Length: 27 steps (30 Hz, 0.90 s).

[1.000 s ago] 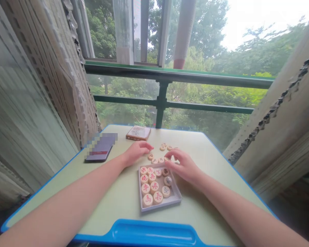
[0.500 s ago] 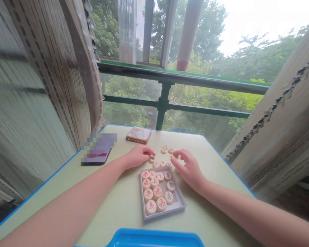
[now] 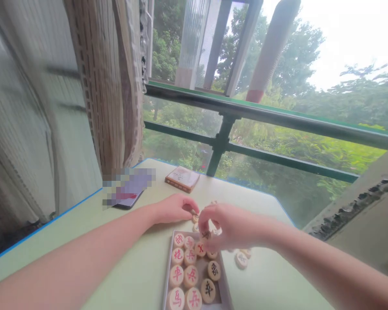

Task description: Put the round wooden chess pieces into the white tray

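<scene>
Over the far end of a shallow open box (image 3: 168, 271), my right hand (image 3: 231, 221) is closed, pinching a wooden xiangqi piece (image 3: 206, 235) between thumb and forefinger. In the box lie round xiangqi pieces, with red characters mostly on the left and black ones such as the piece (image 3: 214, 271) on the right. My left hand (image 3: 173, 209) rests on the table just beyond the box. Its fingers curl down onto a small xiangqi piece (image 3: 195, 218), partly hidden by the fingertips. More pieces lie between and behind my hands, largely covered by my right hand.
A loose xiangqi piece (image 3: 241, 260) lies right of the box, under my right forearm. At the table's far side sits a flat brown box lid (image 3: 183, 178). A phone (image 3: 126, 201), partly pixelated, lies at the left edge. Curtains (image 3: 116, 107) and a green railing (image 3: 226, 133) border the table.
My right hand has moved left and toward me, from the loose pieces to above the box, with a piece in it. My left hand stays by the pieces. The view has tilted and shifted.
</scene>
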Each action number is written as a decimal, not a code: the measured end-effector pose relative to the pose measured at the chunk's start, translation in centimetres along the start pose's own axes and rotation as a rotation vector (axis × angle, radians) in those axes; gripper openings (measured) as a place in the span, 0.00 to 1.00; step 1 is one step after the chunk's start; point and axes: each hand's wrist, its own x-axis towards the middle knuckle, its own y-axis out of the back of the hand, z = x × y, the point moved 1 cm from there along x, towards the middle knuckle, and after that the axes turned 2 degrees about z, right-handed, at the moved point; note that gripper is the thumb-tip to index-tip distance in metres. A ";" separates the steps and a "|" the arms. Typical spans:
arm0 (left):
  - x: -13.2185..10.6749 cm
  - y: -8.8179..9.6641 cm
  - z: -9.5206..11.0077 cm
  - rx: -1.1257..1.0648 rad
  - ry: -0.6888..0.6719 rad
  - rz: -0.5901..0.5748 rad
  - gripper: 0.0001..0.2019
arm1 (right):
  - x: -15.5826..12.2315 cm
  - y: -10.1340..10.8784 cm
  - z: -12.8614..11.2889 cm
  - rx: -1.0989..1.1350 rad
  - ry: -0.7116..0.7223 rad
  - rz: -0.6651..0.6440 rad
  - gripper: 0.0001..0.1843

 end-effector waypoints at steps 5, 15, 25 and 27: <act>0.2 -0.4 0.1 0.072 0.070 0.133 0.16 | -0.4 2.3 -3.8 -0.591 0.067 -0.293 0.09; 1.3 -1.0 0.7 -0.094 0.212 0.368 0.12 | 0.0 0.6 2.0 -0.476 0.182 -0.064 0.10; 2.4 -0.5 1.0 -0.309 0.321 0.384 0.10 | 1.0 4.9 8.0 -0.259 0.130 0.210 0.15; 2.0 -0.6 1.0 -0.310 0.305 0.372 0.11 | 1.7 4.6 8.4 -0.250 0.116 0.265 0.15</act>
